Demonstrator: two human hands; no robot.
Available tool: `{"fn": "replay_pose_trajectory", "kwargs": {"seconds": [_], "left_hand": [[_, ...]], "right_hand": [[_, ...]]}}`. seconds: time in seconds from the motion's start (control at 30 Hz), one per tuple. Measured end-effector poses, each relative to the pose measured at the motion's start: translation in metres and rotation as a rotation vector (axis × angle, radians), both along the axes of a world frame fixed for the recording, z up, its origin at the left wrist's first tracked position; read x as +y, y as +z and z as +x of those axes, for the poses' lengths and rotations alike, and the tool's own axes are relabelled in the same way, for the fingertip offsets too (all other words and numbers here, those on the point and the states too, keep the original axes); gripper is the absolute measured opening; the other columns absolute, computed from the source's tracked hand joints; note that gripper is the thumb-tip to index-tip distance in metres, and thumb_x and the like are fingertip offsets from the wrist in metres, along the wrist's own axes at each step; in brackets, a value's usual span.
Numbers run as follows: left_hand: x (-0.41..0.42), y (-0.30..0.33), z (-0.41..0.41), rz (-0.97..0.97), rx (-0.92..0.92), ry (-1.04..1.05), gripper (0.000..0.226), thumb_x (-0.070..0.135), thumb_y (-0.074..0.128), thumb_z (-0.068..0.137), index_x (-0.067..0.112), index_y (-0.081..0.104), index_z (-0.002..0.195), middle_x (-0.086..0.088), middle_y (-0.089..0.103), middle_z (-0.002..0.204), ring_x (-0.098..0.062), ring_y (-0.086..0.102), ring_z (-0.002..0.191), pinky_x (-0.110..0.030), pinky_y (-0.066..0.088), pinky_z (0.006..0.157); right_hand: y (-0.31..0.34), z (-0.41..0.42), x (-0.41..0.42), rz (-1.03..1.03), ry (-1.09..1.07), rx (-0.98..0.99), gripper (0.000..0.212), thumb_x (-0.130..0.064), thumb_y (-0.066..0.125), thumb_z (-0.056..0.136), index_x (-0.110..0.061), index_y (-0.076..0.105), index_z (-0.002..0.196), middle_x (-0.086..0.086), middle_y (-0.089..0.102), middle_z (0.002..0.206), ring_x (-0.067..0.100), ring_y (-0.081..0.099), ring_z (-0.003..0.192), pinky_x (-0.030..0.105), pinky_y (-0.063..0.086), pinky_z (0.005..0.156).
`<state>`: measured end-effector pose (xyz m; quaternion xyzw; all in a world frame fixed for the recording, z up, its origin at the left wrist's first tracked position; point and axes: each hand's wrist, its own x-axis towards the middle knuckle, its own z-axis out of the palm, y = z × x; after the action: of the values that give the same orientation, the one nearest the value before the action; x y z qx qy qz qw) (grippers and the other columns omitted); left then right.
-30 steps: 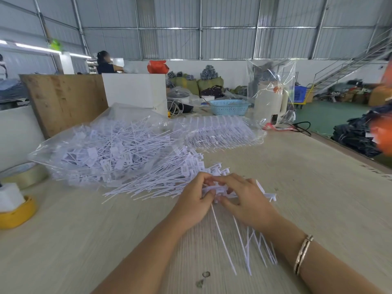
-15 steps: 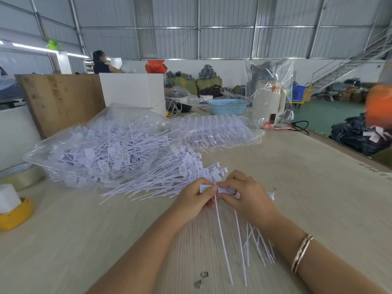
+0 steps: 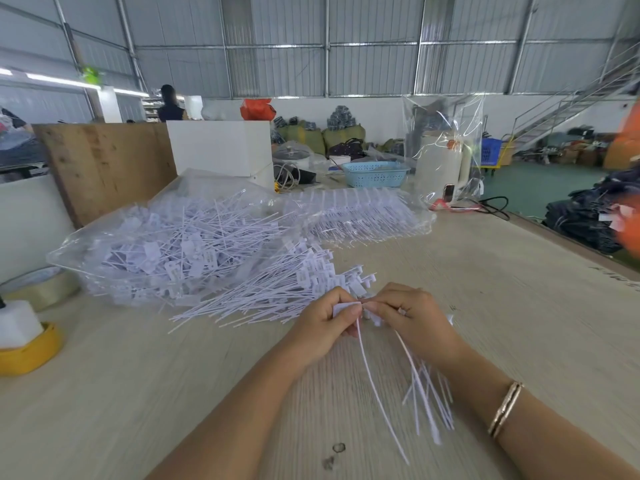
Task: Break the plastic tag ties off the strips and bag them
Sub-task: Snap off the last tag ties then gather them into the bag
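Observation:
My left hand (image 3: 323,327) pinches the flat head of one white tag tie (image 3: 375,386), whose long tail hangs toward me. My right hand (image 3: 414,322) grips a strip of white ties (image 3: 427,400) right beside it, the tails fanning down over the table. The two hands meet at the strip's top edge. A loose pile of separated ties (image 3: 270,289) lies just behind my hands. Behind that, a clear plastic bag (image 3: 166,247) is stuffed with ties, and a second clear bag (image 3: 360,216) holds whole strips.
On the wooden table (image 3: 502,306), tape rolls (image 3: 38,289) and a yellow holder (image 3: 31,351) sit at the left edge. A white box (image 3: 221,147), a blue basket (image 3: 375,173) and a bagged white appliance (image 3: 443,157) stand at the back. The table's right edge drops to the floor.
My hands have drawn slightly apart and up at the strip's top; the single tie in my left hand now hangs separate from the bundle in my right. The head camera shifted a little.

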<state>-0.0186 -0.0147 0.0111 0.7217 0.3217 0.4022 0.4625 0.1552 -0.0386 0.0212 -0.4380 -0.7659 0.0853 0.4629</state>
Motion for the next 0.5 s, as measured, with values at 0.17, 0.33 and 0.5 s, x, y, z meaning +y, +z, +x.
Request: {"fn": "replay_pose_trajectory", "kwargs": {"seconds": [0.17, 0.33, 0.5], "left_hand": [[0.0006, -0.0001, -0.0005, 0.006, -0.013, -0.014, 0.016, 0.015, 0.050, 0.096, 0.000, 0.056, 0.094, -0.009, 0.061, 0.084, -0.003, 0.059, 0.071, -0.015, 0.049, 0.069], [0.0003, 0.0003, 0.0013, -0.031, -0.072, -0.045, 0.012, 0.018, 0.050, 0.096, 0.015, 0.058, 0.089, 0.003, 0.067, 0.082, -0.009, 0.063, 0.081, -0.019, 0.049, 0.073], [-0.0010, 0.0024, 0.0032, -0.119, -0.259, -0.132, 0.018, 0.027, 0.053, 0.086, 0.010, 0.057, 0.093, 0.005, 0.070, 0.081, -0.010, 0.065, 0.080, -0.026, 0.051, 0.075]], "right_hand": [[0.0004, -0.0014, -0.0011, -0.034, 0.028, 0.034, 0.019, -0.010, 0.063, 0.086, -0.022, 0.071, 0.073, -0.019, 0.059, 0.062, 0.001, 0.057, 0.064, 0.013, 0.043, 0.063], [0.0041, -0.0004, -0.0033, -0.165, 0.083, 0.220, 0.020, -0.004, 0.059, 0.087, -0.012, 0.071, 0.075, 0.001, 0.062, 0.065, 0.011, 0.056, 0.056, 0.024, 0.048, 0.060], [0.0088, -0.0028, -0.0058, -0.201, 0.113, 0.449, 0.019, -0.003, 0.056, 0.088, -0.004, 0.071, 0.077, 0.003, 0.062, 0.065, 0.009, 0.058, 0.056, 0.015, 0.046, 0.057]]}}
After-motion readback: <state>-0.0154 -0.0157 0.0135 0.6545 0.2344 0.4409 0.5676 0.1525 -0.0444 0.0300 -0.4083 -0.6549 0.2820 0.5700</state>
